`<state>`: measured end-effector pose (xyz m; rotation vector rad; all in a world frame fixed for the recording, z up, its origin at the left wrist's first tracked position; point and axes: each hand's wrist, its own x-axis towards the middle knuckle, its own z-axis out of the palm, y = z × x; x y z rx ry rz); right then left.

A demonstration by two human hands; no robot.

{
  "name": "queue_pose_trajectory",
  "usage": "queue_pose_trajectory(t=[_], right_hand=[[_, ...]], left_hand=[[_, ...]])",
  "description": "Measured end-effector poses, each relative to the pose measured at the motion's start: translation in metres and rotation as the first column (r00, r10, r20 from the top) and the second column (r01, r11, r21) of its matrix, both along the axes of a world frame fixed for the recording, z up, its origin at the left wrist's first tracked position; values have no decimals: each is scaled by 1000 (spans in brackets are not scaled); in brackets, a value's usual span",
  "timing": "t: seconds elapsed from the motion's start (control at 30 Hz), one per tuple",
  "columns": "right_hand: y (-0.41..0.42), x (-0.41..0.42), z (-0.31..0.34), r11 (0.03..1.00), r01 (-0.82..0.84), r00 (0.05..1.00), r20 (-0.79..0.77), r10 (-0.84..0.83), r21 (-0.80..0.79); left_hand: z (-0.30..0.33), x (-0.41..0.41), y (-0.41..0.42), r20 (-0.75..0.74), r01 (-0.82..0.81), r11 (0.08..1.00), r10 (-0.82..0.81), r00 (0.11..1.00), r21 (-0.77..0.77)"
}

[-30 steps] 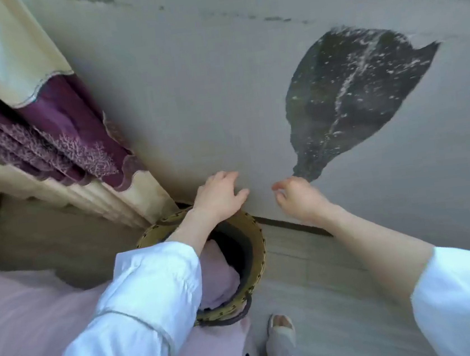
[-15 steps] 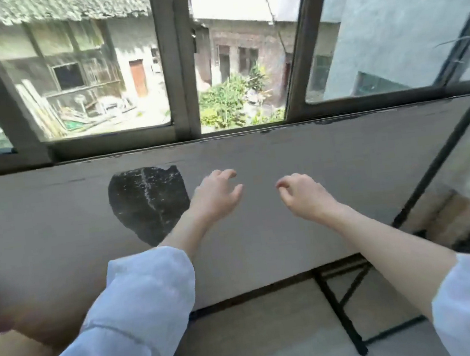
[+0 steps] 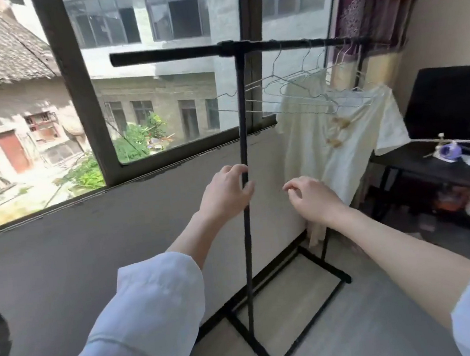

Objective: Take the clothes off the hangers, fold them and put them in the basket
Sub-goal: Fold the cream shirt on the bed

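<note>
Hanging cream shirt (image 3: pixel 331 137) — hands (image 3: pixel 270 191) raised, empty

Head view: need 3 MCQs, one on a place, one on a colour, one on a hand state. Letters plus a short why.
1. Where does the shirt hang on the rack?
A. right part of the rail
B. left end
C. on the base

2. What colour is the shirt?
A. purple
B. cream
C. black

3. What is the right hand doing?
A. gripping a hanger
B. holding the shirt
C. holding nothing, fingers loosely curled

Key: 1 A, it hangs right of the rack's centre post; 2 B, the cloth is pale cream; 3 C, the hand is in the air short of the shirt.
</note>
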<state>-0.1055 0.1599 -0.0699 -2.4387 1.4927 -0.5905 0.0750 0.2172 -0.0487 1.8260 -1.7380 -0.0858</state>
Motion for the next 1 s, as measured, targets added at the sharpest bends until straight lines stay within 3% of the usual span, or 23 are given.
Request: queue_pose_trajectory(t=[0.33,0.67,1.0], right_hand=[[-125,-126,22,974,228,969,97,-225,-16],[-309,-207,78,923,367,920,190,-342,-115],[-452,-286,72,905,419,880,274,-387,-67]], left_hand=[[23,-115,-167,21,182,979,-181,983,-94],[100,-201,-367,56,264,897,-262,964,-354],[111,-295,-513,232,371,899,-319,919,-231]])
